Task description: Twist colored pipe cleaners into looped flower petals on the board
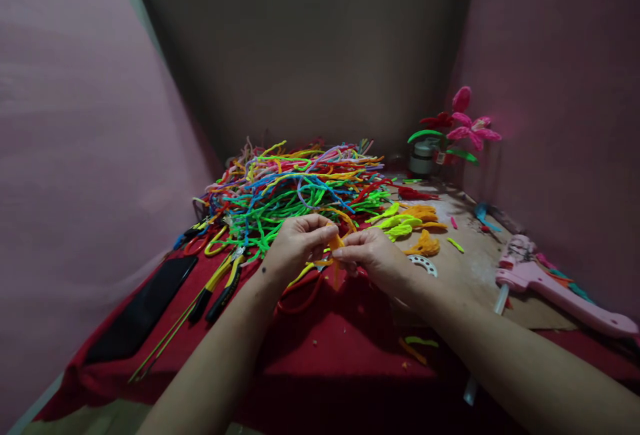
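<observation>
Both hands meet over the front middle of the table, pinching an orange pipe cleaner (336, 243) between them. My left hand (300, 238) has thumb and forefinger closed on its upper part. Just to the right, my right hand (369, 252) grips it lower down with the fingertips. The orange piece looks bent into loops, though the fingers hide part of it. Below and left of the hands lie red-handled scissors (303, 294) on the red cloth. Behind them rises a big heap of coloured pipe cleaners (300, 185).
A black phone (143, 308) and yellow-black pliers (225, 288) lie left. Right, a cardboard sheet (480, 268) holds yellow-green petals (400, 222), orange petals (424, 243) and a pink glue gun (560, 292). A pink pipe-cleaner flower (473, 130) stands at the back right, near the wall.
</observation>
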`<state>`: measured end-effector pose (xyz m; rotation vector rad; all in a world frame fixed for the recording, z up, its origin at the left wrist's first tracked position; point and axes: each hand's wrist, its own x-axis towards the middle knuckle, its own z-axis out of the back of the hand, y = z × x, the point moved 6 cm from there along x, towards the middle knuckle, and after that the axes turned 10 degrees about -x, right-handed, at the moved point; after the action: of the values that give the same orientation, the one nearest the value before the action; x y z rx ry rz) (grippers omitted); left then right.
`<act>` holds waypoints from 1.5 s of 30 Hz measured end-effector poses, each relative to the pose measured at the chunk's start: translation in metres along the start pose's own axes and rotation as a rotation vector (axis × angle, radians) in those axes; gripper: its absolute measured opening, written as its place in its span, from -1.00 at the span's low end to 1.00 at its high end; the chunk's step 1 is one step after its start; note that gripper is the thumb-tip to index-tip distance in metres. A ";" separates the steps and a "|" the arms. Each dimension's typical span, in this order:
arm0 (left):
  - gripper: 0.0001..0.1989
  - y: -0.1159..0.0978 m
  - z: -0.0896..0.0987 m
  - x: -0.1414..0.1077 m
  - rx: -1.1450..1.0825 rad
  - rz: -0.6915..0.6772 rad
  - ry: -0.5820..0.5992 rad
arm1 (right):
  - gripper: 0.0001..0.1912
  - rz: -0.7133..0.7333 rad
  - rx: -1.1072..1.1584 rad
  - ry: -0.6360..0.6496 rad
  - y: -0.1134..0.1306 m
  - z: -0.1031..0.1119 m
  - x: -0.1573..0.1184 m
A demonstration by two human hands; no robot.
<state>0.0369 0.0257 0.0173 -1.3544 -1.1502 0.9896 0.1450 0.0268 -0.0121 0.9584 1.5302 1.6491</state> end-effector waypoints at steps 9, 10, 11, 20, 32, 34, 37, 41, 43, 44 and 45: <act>-0.81 -0.004 0.004 0.001 0.184 -0.094 -0.184 | -0.79 -0.067 -0.116 -0.063 0.000 0.003 -0.003; -0.82 -0.006 0.004 0.001 0.248 -0.130 -0.216 | -0.79 -0.074 -0.133 -0.073 0.000 0.004 -0.003; -0.83 -0.008 0.004 0.000 0.301 -0.162 -0.239 | -0.79 -0.077 -0.141 -0.080 0.000 0.005 -0.003; -0.67 0.014 0.005 0.007 -0.095 0.112 -0.021 | -0.78 -0.052 -0.042 -0.093 -0.003 0.006 0.001; -0.74 0.009 -0.003 0.003 0.058 0.030 -0.090 | -0.81 -0.019 -0.039 -0.042 -0.004 0.005 0.003; -0.73 0.010 -0.002 0.003 0.033 0.031 -0.049 | -0.81 -0.018 -0.005 -0.031 -0.003 0.004 0.003; -0.74 0.007 -0.003 0.003 0.069 0.009 -0.007 | -0.81 -0.034 0.063 -0.070 -0.004 0.007 0.003; -0.75 0.002 -0.007 0.001 0.242 0.014 0.030 | -0.81 -0.023 0.081 -0.151 -0.004 0.015 0.004; -0.77 0.002 -0.006 0.001 0.301 0.013 0.003 | -0.78 0.001 0.031 -0.182 -0.004 0.017 0.005; -0.79 0.001 -0.005 0.001 0.335 -0.003 -0.021 | -0.77 0.014 -0.004 -0.197 -0.003 0.018 0.005; -0.81 0.000 -0.004 0.001 0.384 -0.035 -0.049 | -0.76 0.021 -0.036 -0.212 -0.004 0.019 0.005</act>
<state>0.0414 0.0256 0.0175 -1.0050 -0.9556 1.1554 0.1590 0.0412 -0.0146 1.0958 1.3490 1.5307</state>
